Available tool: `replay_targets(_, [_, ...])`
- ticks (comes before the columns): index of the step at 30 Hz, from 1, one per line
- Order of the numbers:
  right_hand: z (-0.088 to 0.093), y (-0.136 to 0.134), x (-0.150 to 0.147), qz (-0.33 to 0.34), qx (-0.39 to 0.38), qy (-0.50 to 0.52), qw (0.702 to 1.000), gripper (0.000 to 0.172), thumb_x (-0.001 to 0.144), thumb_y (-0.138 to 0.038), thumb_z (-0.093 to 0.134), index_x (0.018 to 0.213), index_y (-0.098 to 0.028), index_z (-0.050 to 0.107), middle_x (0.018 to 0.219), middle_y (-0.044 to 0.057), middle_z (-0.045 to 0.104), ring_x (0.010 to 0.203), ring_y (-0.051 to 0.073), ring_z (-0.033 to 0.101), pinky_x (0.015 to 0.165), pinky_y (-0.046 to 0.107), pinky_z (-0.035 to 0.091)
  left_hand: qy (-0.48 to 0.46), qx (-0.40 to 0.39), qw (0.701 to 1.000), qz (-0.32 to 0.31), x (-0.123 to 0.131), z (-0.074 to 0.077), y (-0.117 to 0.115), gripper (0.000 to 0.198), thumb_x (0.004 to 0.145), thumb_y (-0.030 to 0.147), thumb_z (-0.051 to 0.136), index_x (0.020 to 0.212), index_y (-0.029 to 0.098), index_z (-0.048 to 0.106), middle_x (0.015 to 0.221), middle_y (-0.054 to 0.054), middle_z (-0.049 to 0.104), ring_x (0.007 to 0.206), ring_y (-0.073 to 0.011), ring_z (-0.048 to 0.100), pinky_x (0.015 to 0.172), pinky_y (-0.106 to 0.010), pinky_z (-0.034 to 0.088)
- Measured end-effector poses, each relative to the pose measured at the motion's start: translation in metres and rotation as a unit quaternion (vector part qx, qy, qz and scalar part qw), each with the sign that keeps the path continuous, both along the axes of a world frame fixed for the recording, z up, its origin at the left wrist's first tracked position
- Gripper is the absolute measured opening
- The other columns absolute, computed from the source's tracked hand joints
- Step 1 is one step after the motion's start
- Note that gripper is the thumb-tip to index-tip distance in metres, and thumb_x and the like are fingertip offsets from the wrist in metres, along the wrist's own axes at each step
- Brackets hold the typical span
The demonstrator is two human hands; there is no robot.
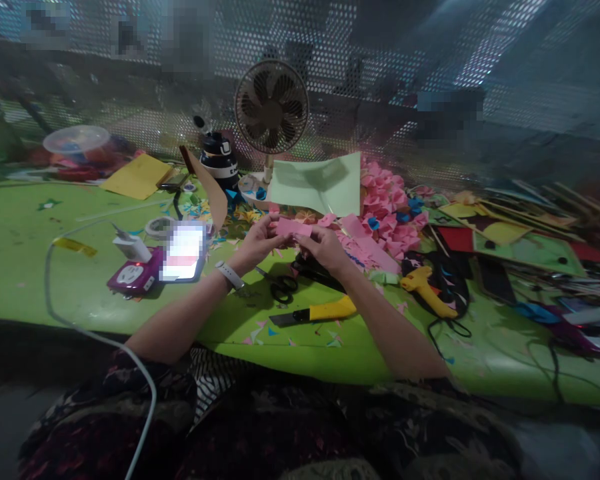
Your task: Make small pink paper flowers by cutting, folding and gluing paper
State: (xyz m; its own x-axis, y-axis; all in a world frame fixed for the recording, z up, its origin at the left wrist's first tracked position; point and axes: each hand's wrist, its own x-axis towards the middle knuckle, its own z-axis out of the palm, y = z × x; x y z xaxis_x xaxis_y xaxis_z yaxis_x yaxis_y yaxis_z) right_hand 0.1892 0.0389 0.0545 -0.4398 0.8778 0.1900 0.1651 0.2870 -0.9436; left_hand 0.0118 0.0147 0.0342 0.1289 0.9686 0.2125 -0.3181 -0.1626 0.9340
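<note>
Both my hands hold a small pink paper piece [293,227] above the green table [30,267]. My left hand [258,241], with a white watch on the wrist, pinches its left end. My right hand [323,247] pinches its right end. Black scissors [283,288] and a yellow-handled cutter [316,313] lie just below my hands. A heap of folded pink paper shapes [387,207] sits right behind my right hand, with a pale green sheet [317,183] standing up behind the pink piece.
A lit phone [184,252] and a purple power strip [133,275] with a white charger cable lie left. A small fan [271,110] and a black bottle [219,163] stand behind. A yellow glue gun [427,289] and coloured paper sheets [525,243] fill the right.
</note>
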Motion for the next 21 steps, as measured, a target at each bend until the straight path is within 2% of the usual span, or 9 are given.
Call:
replay_targets(6, [0.011,0.003,0.008,0.066,-0.065,-0.001,0.996,0.036,0.073,-0.049,0.076,0.077,-0.016,0.061,0.064,-0.002,0.060,0.052,0.009,0.054,0.051,0.022,0.045,-0.017,-0.018,1.000,-0.008,-0.003,0.000,0.002,0.060,0.062,0.034,0.090,0.107,0.016,0.054,0.082,-0.002,0.073,0.072,-0.0133,0.071,0.065,-0.021,0.054])
replay_targets(11, [0.017,0.001,0.013,0.095,-0.051,-0.052,0.993,0.024,0.081,-0.039,0.068,0.078,-0.017,0.059,0.064,-0.004,0.057,0.053,0.008,0.052,0.053,0.022,0.045,0.027,-0.027,0.999,-0.030,-0.007,0.003,-0.001,0.066,0.063,0.030,0.089,0.118,0.015,0.056,0.084,-0.003,0.074,0.075,-0.0153,0.072,0.060,-0.021,0.054])
replay_targets(16, [0.016,0.003,0.017,0.104,-0.044,-0.078,0.991,0.021,0.082,-0.036,0.067,0.078,-0.017,0.059,0.065,-0.004,0.057,0.053,0.008,0.050,0.053,0.022,0.044,0.056,-0.041,0.997,-0.043,-0.014,0.001,0.001,0.069,0.063,0.029,0.089,0.122,0.014,0.057,0.083,-0.004,0.075,0.073,-0.0159,0.073,0.063,-0.023,0.056])
replay_targets(21, [0.020,0.011,0.025,0.084,-0.051,-0.038,0.994,0.026,0.077,-0.039,0.073,0.075,-0.016,0.060,0.062,-0.003,0.058,0.052,0.008,0.049,0.050,0.022,0.042,0.040,-0.071,0.997,-0.009,-0.025,0.004,0.008,0.067,0.063,0.026,0.089,0.120,0.012,0.058,0.078,-0.005,0.075,0.073,-0.0174,0.074,0.067,-0.026,0.058])
